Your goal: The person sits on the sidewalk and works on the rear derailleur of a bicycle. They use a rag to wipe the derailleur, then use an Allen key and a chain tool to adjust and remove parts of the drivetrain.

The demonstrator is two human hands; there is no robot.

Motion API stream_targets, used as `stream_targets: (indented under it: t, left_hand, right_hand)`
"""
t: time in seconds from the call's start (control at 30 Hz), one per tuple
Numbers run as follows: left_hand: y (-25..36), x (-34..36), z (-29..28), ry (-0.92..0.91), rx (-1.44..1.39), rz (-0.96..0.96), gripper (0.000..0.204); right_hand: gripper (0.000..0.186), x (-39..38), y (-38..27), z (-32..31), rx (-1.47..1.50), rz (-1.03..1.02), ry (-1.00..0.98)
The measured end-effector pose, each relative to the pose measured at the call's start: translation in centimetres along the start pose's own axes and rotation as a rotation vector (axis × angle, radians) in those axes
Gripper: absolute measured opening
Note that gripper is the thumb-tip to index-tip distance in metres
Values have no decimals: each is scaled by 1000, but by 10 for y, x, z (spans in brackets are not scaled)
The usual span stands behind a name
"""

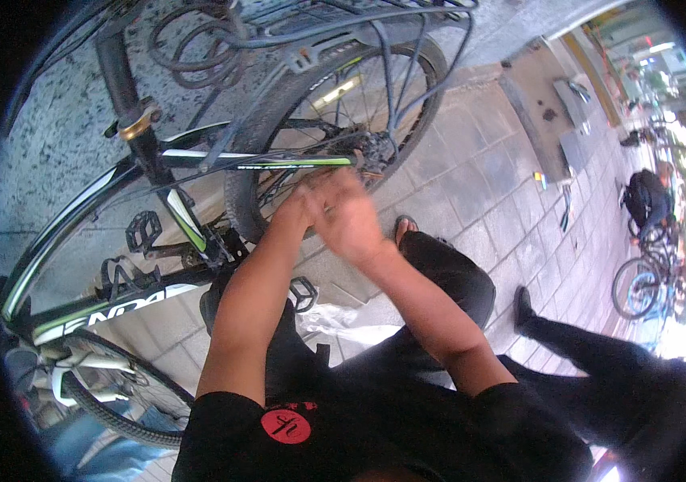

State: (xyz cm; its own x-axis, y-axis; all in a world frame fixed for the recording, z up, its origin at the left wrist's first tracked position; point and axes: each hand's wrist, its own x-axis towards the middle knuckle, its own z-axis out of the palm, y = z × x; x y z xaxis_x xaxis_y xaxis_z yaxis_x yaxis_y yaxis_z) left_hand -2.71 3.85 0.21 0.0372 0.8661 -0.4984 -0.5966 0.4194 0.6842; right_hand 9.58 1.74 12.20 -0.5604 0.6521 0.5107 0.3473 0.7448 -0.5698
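Observation:
A black, white and green bicycle fills the left and upper middle. My left hand and my right hand come together in front of its rear wheel, just below the rear sprockets. Motion smears both hands, and their fingers overlap. Whether they touch the wheel or the chain, or hold anything small, I cannot make out. One pedal shows left of my left forearm; another pedal lies between my forearms.
A dark coiled cable hangs near the seat post, beside a rear rack. Clear plastic lies on the paving between my legs. At right stands a person's dark-trousered leg; farther off, another person is near a bicycle.

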Motion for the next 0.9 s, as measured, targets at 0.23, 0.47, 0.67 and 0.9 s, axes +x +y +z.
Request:
stream_targets:
  t: [0.23, 0.47, 0.67, 0.9]
  left_hand:
    - [2, 1, 10, -32, 266, -67, 40]
    - [-12, 24, -12, 29, 8, -131, 29]
    - [-4, 12, 0, 68, -1, -107, 27]
    - [-7, 20, 7, 100, -37, -105, 23]
  right_hand:
    - [25, -64, 3, 13, 116, 282, -129]
    - [24, -97, 34, 39, -89, 490, -359]
    - [28, -118, 94, 50, 786, 1392, -121]
    - [23, -94, 162, 24, 1534, 1465, 488]
